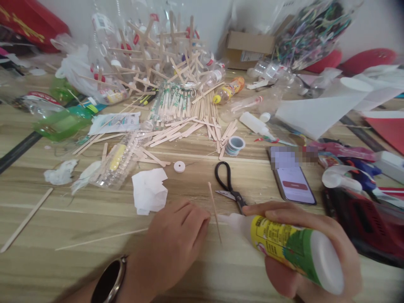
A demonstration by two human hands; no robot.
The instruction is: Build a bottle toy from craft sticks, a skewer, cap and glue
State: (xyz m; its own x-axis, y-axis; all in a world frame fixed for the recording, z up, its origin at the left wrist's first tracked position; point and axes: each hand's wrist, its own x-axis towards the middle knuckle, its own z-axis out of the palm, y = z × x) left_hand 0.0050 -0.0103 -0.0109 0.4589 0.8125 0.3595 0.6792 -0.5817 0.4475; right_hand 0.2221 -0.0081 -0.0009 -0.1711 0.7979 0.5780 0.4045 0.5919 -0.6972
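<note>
My right hand (315, 248) is wrapped round a glue bottle (284, 246) with a yellow and green label. The bottle lies tilted, its white nozzle pointing left at a thin wooden stick (215, 210). The stick stands just right of my left hand (176, 240), whose fingers are curled together; what they pinch is hidden. Under that hand's left side a long thin skewer (101, 240) runs across the wood. Black-handled scissors (227, 183) rest beyond the bottle's nozzle. A torn white paper (149, 191) lies just past my left hand.
Farther back are a pile of craft sticks (176, 130), plastic bottles (116, 158), a thread spool (235, 145) and a small white roll (179, 166). On the right lie a phone (296, 191) and a red-black tool (362, 223). One flat stick (27, 221) is at left.
</note>
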